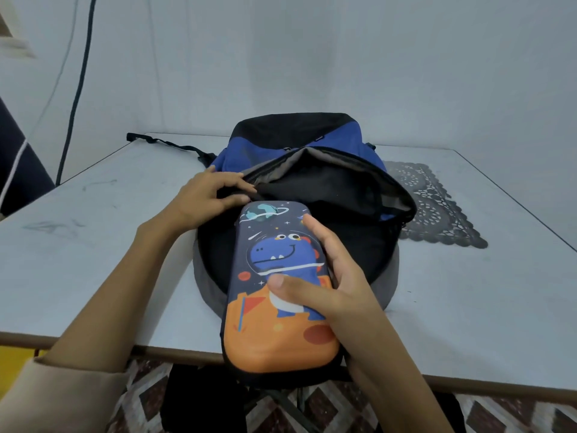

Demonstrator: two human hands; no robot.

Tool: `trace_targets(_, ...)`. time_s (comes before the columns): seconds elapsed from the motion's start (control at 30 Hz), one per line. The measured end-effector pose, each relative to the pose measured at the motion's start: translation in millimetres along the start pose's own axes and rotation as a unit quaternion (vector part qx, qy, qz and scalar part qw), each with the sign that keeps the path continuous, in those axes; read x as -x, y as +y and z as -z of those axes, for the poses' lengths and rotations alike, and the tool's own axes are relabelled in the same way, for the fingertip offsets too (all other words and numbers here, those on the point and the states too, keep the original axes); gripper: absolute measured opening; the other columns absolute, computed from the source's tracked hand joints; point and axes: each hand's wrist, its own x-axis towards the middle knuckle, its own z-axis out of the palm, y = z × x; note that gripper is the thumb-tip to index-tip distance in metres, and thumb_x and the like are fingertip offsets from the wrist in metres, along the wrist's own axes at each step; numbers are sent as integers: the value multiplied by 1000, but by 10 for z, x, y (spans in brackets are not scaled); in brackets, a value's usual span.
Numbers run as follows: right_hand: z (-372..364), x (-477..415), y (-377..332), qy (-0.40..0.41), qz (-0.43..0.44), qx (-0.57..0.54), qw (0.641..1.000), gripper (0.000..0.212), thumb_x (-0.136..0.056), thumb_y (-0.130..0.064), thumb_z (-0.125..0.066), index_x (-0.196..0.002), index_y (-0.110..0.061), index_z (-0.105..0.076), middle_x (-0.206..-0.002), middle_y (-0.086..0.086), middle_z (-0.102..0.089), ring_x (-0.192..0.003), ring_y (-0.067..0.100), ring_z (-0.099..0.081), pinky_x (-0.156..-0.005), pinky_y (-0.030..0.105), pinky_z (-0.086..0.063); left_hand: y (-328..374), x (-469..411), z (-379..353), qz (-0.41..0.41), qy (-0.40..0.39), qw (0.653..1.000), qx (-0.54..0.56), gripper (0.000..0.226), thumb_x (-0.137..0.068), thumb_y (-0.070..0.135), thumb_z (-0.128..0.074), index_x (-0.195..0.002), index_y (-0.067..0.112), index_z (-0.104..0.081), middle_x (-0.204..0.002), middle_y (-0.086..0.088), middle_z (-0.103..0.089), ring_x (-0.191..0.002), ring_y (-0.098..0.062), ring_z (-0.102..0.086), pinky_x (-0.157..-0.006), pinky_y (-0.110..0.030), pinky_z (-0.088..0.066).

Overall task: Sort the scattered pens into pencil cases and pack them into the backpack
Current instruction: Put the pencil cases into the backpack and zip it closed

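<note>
Head view: case [271, 257] at the backpack [249, 151] mouth, not yet inside.

At centre frame the right hand [327, 295] grips the closed case, thumb across its top face and fingers wrapped along its right edge. The upper end of the case lies over the dark opening; the lower end overhangs the near edge of the table [93, 245]. At centre left the left hand [203, 201] pinches the rim of the opening and holds it apart. No loose pens show on the table, so sorting appears complete for this case. Remaining steps, as judged: slide the case fully in, then zip the backpack. Whether other cases are already inside cannot be told. A dark lace mat [437, 214] lies at right, touching the backpack.
</note>
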Motion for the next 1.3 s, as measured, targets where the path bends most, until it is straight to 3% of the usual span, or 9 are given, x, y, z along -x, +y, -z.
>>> trace_targets(0.13,-2,12,7,0,7,0,1000,80,-60,-28,-80,-131,-48,-51,-129,-19,-58,-114,2,-59,-91,20,-52,99,-160,-45,20,192,978,75,16,-86,50,-51,-93,49,-65,-94,21,-69,-99,-13,-65,-94,-48,-48)
trace_targets(0.3,-19,35,15,16,23,15,999,70,-60,-27,-80,-119,-57,-59,-143,-25,-41,-117,-18,-46,-86,9,-47,270,-229,-109,4,327,928,179,16,-95,26,-55,-97,20,-70,-85,18,-68,-84,1,-61,-80,-24,-48)
trace_targets(0.43,-60,13,4,49,67,7,997,71,-57,-13,-84,-113,-54,-65,-148,-28,-33,-127,-20,-34,-105,31,-42,292,-175,-143,4,353,911,214,15,-97,22,-54,-98,16,-69,-85,18,-67,-83,3,-60,-79,-17,-44)
trace_targets(0.7,-190,-344,-19,90,114,10,989,65,-58,3,-83,-102,-44,-73,-143,-21,-40,-135,-7,-36,-106,37,-43,306,-129,-170,-4,366,902,227,14,-98,19,-53,-96,18,-67,-85,18,-66,-83,-1,-59,-79,-19,-45)
trace_targets(0.93,-228,-626,-57,82,66,33,994,52,-68,-2,-81,-109,-33,-72,-145,-13,-43,-109,-23,-46,-89,7,-43,314,-112,-196,0,366,905,215,16,-98,22,-52,-97,23,-68,-87,19,-67,-87,-4,-61,-82,-26,-48)
trace_targets(1.03,-172,-616,-56,51,53,107,992,54,-80,-17,-76,-128,-37,-59,-153,-14,-30,-116,-22,-39,-102,11,-36,304,-108,-201,1,365,906,213,17,-97,23,-52,-99,21,-69,-89,16,-68,-88,-6,-61,-84,-30,-50)
trace_targets(1.1,-173,-506,-34,39,67,230,970,58,-89,-34,-65,-142,-38,-43,-161,-11,-12,-142,-6,-14,-119,28,-16,277,-111,-204,1,366,909,202,18,-97,27,-52,-100,22,-70,-91,14,-69,-90,-9,-62,-86,-39,-51)
trace_targets(1.17,-252,-299,44,46,156,381,910,60,-92,-46,-51,-148,-32,-35,-163,-7,-4,-148,3,5,-121,37,1,249,-116,-208,4,368,910,189,19,-97,30,-52,-100,24,-70,-92,12,-69,-92,-16,-62,-88,-48,-50)
trace_targets(1.3,-445,55,253,62,294,575,761,55,-94,-39,-41,-145,-17,-44,-158,10,-27,-147,28,-22,-113,59,-25,268,-121,-197,2,371,910,186,17,-97,30,-53,-100,29,-70,-92,14,-69,-92,-19,-62,-88,-49,-49)
